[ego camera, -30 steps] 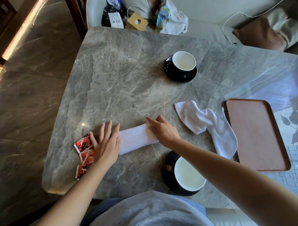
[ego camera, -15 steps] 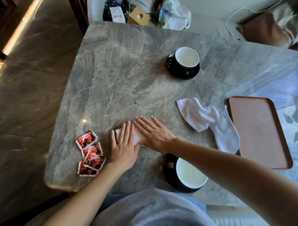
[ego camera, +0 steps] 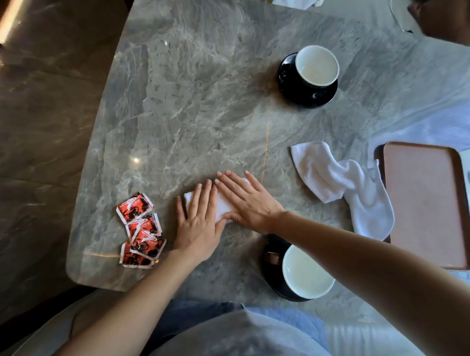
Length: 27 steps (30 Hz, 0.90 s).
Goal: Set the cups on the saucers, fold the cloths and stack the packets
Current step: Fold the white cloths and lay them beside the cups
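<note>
Both hands flat on a folded cloth.

Left hand (ego camera: 196, 222) and right hand (ego camera: 247, 201) open, palms down, fingers spread, pressing side by side on the folded white cloth (ego camera: 223, 206), gripping nothing. Just left of the left hand, red packets (ego camera: 141, 231) overlapping loosely. Right of the right hand, a crumpled white cloth (ego camera: 344, 185) against a brown tray (ego camera: 429, 204). Beyond the hands, a far cup (ego camera: 317, 65) on its black saucer (ego camera: 292, 90); under the right forearm, a near cup (ego camera: 304, 273) on a saucer.

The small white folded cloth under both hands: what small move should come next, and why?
Probably lift the right hand and reach for the crumpled white cloth beside the brown tray; the small white folded cloth already lies flat and compact under the left hand.
</note>
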Tool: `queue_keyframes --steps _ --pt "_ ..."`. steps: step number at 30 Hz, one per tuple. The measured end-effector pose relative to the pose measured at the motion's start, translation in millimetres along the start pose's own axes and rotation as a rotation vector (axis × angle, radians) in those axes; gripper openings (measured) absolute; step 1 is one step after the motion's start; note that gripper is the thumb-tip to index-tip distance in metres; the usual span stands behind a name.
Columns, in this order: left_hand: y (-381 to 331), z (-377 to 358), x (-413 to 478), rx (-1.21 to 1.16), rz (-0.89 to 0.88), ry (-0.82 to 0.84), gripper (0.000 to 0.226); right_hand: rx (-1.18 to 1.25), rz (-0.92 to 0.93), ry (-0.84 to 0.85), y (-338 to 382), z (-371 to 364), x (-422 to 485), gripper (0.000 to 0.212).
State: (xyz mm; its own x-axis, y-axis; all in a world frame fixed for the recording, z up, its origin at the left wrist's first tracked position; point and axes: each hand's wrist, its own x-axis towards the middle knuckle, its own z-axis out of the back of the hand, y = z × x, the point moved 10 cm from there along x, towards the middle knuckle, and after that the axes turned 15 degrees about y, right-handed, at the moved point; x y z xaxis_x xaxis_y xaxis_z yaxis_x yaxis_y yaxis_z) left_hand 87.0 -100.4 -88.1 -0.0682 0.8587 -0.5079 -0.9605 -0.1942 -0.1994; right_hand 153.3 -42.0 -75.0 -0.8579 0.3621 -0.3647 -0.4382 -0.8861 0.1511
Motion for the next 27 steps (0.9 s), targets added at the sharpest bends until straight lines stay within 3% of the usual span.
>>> queue_keyframes --steps 6,10,12,16,19,24,27 --pt "-1.3 -2.0 1.7 -0.022 -0.026 -0.007 0.072 -0.009 -0.013 -0.004 -2.0 -4.9 0.4 0.073" --pt "-0.2 -0.6 -0.7 -0.113 -0.035 -0.011 0.076 0.01 -0.033 0.079 -2.9 -6.6 0.9 0.074" --pt "3.6 7.7 -6.1 -0.301 0.031 -0.078 0.082 0.087 -0.036 0.111 -4.2 -5.3 1.2 0.074" --pt "31.6 13.4 -24.2 -0.925 0.337 -0.311 0.085 0.571 -0.133 0.091 -22.3 4.1 0.9 0.068" --pt "38.9 -14.4 -25.8 -1.421 0.506 -0.3 0.074 0.523 -0.119 0.139 -24.2 7.3 0.0 0.067" --pt "23.7 -34.2 -34.9 -1.903 0.761 -0.281 0.05 0.505 -0.126 0.164 -24.8 5.2 -2.7 0.068" --pt "7.7 -30.4 -18.5 -2.128 0.703 -0.209 0.035 0.578 -0.155 0.145 -30.5 5.1 -6.6 0.068"
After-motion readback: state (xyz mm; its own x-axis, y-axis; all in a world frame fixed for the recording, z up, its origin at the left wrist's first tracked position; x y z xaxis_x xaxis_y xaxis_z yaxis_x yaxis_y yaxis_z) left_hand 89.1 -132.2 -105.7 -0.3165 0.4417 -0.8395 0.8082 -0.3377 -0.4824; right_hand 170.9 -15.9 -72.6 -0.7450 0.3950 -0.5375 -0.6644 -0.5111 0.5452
